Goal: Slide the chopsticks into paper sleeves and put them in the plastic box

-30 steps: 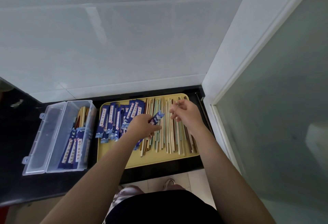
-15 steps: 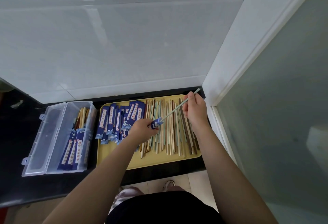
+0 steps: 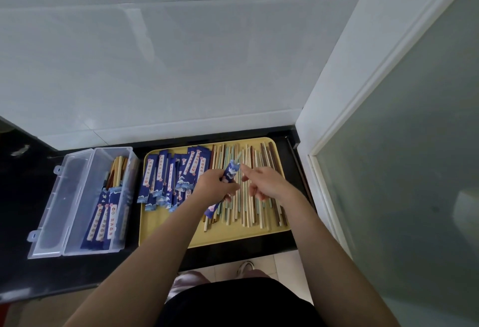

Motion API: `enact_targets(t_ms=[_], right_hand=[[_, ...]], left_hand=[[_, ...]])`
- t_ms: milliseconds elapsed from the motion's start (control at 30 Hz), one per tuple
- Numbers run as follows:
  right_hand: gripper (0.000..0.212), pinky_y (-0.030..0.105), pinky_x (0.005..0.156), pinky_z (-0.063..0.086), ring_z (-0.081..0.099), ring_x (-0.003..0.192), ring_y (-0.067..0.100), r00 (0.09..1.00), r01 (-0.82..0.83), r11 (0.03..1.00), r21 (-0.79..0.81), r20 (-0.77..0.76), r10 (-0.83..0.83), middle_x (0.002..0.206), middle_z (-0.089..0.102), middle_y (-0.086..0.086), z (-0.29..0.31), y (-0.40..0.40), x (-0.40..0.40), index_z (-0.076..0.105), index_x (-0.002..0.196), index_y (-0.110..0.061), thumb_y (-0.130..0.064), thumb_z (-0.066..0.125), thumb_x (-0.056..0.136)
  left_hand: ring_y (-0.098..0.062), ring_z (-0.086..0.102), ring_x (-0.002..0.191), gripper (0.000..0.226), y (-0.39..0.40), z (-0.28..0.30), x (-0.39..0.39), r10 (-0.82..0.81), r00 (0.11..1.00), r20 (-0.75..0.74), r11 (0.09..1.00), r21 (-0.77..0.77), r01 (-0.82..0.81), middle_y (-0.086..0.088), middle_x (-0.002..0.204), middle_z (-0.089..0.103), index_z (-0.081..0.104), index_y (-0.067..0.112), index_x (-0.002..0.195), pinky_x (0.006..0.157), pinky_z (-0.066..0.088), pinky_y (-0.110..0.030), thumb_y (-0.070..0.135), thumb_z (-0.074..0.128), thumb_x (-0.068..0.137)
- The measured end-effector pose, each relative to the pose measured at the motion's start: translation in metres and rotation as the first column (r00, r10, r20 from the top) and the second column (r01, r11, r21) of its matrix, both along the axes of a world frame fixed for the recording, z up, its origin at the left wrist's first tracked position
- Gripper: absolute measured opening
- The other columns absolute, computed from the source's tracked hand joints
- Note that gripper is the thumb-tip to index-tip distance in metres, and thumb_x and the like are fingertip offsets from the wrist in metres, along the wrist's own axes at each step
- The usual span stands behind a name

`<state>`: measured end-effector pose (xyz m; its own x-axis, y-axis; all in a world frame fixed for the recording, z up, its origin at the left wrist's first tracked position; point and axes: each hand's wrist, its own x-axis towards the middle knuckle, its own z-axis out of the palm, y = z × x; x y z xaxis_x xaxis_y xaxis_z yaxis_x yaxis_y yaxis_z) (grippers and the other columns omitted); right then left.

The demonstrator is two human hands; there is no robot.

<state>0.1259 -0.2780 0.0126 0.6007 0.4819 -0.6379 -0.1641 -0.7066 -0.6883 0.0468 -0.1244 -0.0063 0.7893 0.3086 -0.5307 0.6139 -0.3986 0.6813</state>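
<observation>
Blue sleeve (image 3: 231, 173) w/ chopstick (image 3: 238, 156) inside — tilted above tray.

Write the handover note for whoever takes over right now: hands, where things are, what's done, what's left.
Left hand grips a blue paper sleeve over the yellow tray; a pale green chopstick pokes out of its top.
Right hand holds nothing, fingers loosely curled beside the sleeve.
Done: a few sleeved pairs lie in the plastic box, lid open.
Left: many bare chopsticks and empty sleeves on the tray; fill this sleeve, box it, repeat.
</observation>
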Motion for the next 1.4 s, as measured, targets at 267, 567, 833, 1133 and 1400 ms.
enact_targets(t_ms=[267,567,833,1133,1400], right_hand=[[0.01,0.027,0.072,0.05,0.06,0.079,0.013,0.954,0.026,0.919,-0.393,0.286,0.095,0.091,0.062,0.001,-0.067,-0.006,-0.021,0.062,0.097,-0.014,-0.012,0.053,0.101],[0.012,0.026,0.064,0.045,0.058,0.073,0.013,0.884,0.138,0.895,-0.425,0.46,0.083,0.086,0.054,-0.003,-0.077,0.002,-0.031,0.054,0.113,-0.014,-0.014,0.055,0.101],[0.019,0.018,0.048,0.032,0.05,0.063,0.006,0.885,0.173,0.885,-0.432,0.463,0.053,0.087,0.057,-0.001,-0.086,0.003,-0.025,0.052,0.123,-0.009,-0.014,0.05,0.104],[0.022,0.018,0.047,0.031,0.05,0.06,0.004,0.906,0.18,0.885,-0.429,0.422,0.02,0.076,0.05,-0.006,-0.084,0.006,-0.023,0.053,0.117,-0.012,-0.016,0.064,0.098],[0.012,0.023,0.061,0.04,0.051,0.07,0.012,0.887,0.157,0.863,-0.48,0.454,0.091,0.081,0.053,-0.002,-0.079,-0.001,-0.02,0.06,0.111,-0.008,-0.013,0.053,0.103]], left_hand=[[-0.013,0.062,0.051,0.015,0.004,-0.013,-0.013,0.219,0.974,-0.051,0.949,-0.221,-0.225,-0.007,0.074,0.067,0.059,0.008,0.096,0.052,0.052,-0.026,0.022,0.063,0.097],[-0.019,0.056,0.054,0.018,0.003,-0.024,-0.017,0.293,0.943,-0.157,0.88,-0.342,-0.33,-0.009,0.071,0.063,0.058,0.006,0.097,0.053,0.047,-0.032,0.021,0.05,0.104],[-0.017,0.057,0.049,0.018,-0.002,-0.023,-0.013,0.302,0.937,-0.175,0.87,-0.351,-0.346,-0.01,0.073,0.064,0.059,0.005,0.101,0.052,0.048,-0.028,0.019,0.049,0.104],[-0.018,0.057,0.053,0.017,-0.005,-0.021,-0.013,0.325,0.929,-0.176,0.854,-0.367,-0.368,-0.011,0.074,0.063,0.059,0.003,0.103,0.053,0.049,-0.029,0.017,0.05,0.103],[-0.019,0.058,0.055,0.018,-0.005,-0.027,-0.015,0.337,0.924,-0.18,0.846,-0.374,-0.381,-0.01,0.074,0.064,0.06,0.003,0.104,0.058,0.051,-0.032,0.019,0.052,0.102]])
